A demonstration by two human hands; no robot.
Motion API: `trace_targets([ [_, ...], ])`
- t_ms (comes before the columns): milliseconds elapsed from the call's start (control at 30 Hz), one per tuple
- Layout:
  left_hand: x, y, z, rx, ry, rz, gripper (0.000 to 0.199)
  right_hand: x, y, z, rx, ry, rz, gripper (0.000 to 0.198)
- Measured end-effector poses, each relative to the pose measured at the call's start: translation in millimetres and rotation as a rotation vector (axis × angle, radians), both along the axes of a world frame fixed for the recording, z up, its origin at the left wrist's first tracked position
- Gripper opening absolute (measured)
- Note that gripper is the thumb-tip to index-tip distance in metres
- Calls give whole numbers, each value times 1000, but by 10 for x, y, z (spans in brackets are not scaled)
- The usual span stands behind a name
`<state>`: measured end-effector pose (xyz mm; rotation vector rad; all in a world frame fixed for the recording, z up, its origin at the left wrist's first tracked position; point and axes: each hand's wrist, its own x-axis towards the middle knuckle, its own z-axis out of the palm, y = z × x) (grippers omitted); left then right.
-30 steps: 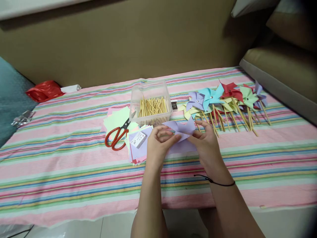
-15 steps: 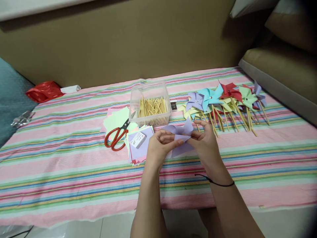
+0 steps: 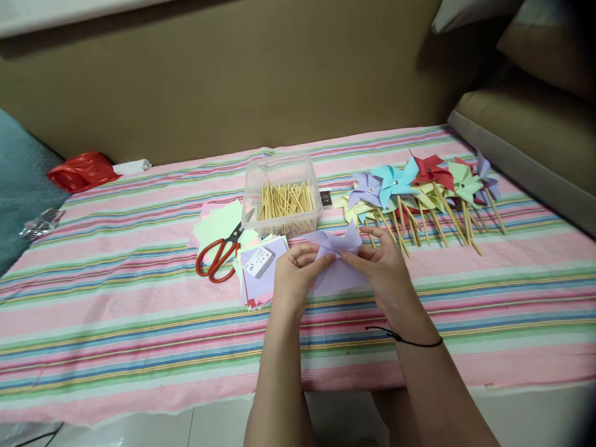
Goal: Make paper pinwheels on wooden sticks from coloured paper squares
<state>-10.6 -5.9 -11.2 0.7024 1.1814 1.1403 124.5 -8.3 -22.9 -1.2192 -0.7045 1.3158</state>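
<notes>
Between my two hands is a purple paper pinwheel, its blades partly folded inward and no stick visible on it. My left hand grips its left side, thumb pressed near the centre. From the right, my right hand pinches it with the thumb also close to the centre. Just left of my left hand lies a stack of coloured paper squares with a small white box on top. Red-handled scissors rest beside the stack, their blades against the clear plastic box of wooden sticks.
Finished pinwheels on sticks lie in a pile at the right. A small dark item sits by the plastic box. At the far left are a red plastic bag and a clear packet. A striped cloth covers the surface.
My left thumb has moved toward the pinwheel's centre, bringing a paper point inward. Both thumbs are now close together there, and more of the lower blade shows. The other things stay put.
</notes>
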Motion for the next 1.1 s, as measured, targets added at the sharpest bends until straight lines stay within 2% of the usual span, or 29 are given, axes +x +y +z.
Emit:
trace_targets([
  [300, 15, 5, -4, -38, -32, 23, 40, 0, -2, 5, -19, -2, 1, 70],
  [733, 40, 11, -65, -16, -29, 72, 41, -16, 1, -16, 18, -25, 2, 68],
  [1100, -63, 0, -7, -24, -12, -28, 39, -23, 9, -30, 11, -53, -75, 66],
])
